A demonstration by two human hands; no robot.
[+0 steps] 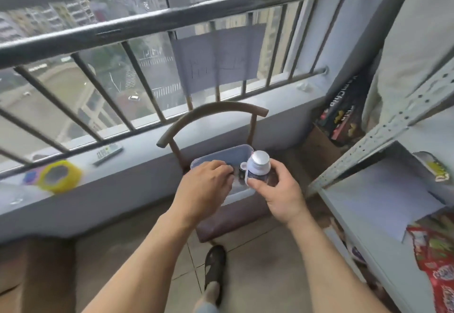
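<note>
Translucent plastic rectangular box point(222, 156) sits on seat of dark wooden curved-back chair point(211, 110). Right hand point(280, 196) holds small white round bottle with silver cap and dark label point(258, 168) upright over box's right edge, fingers clamped round its lower body. Left hand point(206, 186) dips into box, fingers bent (pinching anything? cannot tell). Judgement: sorting midway. Bottle neither set inside box nor carried clear of it; box contents mostly hidden.

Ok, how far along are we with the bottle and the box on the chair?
Done: the clear plastic box sits open on the chair. In hand: the right hand grips the capped white bottle over the box's right edge; the left hand reaches inside, fingers over something dark, grip unclear. Left: likely setting the bottle down; it is held above the box, not in it.
</note>
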